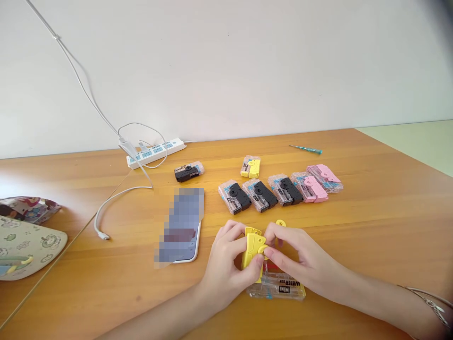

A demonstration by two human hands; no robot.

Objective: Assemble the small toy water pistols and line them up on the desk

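Gripping yellow mini water gun [252, 250] w/ left hand [226, 267] and right hand [304, 252], near table [106, 293] front edge, over clear pkg [276, 289]. Loose yellow disc [280, 223] just beyond. Black guns [260, 196], pink guns [311, 189], another yellow gun [250, 166] not yet out of pkgs, toward back edge.

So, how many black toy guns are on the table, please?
4: one black gun near the power strip, a row of three: left gun, middle gun, right gun.

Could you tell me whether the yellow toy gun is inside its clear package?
Out: the left hand and right hand hold the yellow toy gun above its clear package.
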